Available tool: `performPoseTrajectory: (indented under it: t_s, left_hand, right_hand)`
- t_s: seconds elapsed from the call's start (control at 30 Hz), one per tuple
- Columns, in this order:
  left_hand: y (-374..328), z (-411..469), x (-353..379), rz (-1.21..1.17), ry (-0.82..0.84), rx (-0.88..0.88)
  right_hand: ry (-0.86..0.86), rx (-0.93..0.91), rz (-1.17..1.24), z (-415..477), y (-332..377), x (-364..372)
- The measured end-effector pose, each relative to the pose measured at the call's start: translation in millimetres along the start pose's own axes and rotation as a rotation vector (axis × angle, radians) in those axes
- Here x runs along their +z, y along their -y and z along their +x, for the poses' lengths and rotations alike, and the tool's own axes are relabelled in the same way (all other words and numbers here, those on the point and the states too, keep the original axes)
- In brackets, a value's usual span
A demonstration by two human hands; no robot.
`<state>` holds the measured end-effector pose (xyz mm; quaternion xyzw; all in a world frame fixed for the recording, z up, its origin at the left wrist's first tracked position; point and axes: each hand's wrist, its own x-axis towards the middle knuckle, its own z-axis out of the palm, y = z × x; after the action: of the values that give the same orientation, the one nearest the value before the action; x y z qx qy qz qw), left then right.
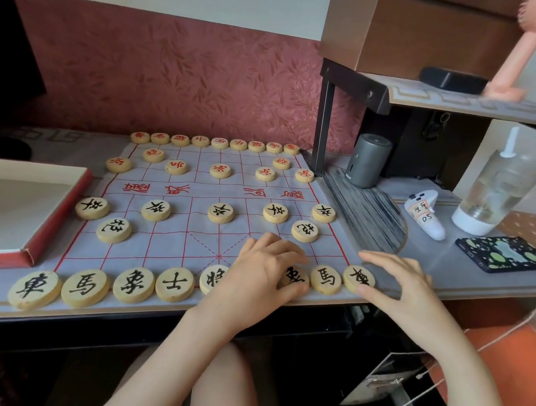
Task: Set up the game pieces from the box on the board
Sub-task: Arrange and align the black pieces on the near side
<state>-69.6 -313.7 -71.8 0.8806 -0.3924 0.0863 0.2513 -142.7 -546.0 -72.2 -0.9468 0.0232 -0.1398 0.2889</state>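
A cloth game board (pixel 171 242) with red grid lines lies on the desk. Round wooden pieces with red characters line its far rows, such as the red piece (pixel 220 170). Black-lettered pieces fill the near side, such as the near-left disc (pixel 34 289). My left hand (pixel 262 267) lies palm down over the near row, covering a piece and touching the elephant piece (pixel 295 279). My right hand (pixel 396 287) rests at the board's near right corner, its fingertips touching the chariot piece (pixel 358 278). The open red box (pixel 14 208) at the left looks empty.
A dark cylinder (pixel 369 160), a small white figure (pixel 424 214), a clear spray bottle (pixel 497 192) and a phone (pixel 504 253) sit to the right. Above them a shelf (pixel 466 100) carries a pink hand fan (pixel 517 46). The desk edge runs just below the near row.
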Motion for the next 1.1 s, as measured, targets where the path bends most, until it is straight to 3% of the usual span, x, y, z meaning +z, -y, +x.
performPoseTrajectory:
  t_s: [0.1,0.23,0.67,0.87,1.1]
  left_hand:
    - [-5.3,2.0,3.8,-0.033,0.044,0.073]
    - [-10.0,1.8,10.2,-0.067,0.083,0.085]
    - [-16.0,-4.4,8.0,-0.015,0.081,0.129]
    - [-15.7,-4.3,8.2,-0.022,0.088,0.124]
    - [-13.4,-4.8,11.0,-0.062,0.094,0.111]
  right_hand:
    - [0.058,0.100,0.060,-2.0,-8.2,-5.4]
    - [0.105,0.092,0.079,-1.0,-11.5,-4.6]
    - [-0.065,0.034,-0.091,7.2,-0.9,8.2]
    - [0.093,0.017,0.040,-0.5,-0.9,-5.6]
    - [-0.037,-0.016,-0.067,10.6,-0.6,6.6]
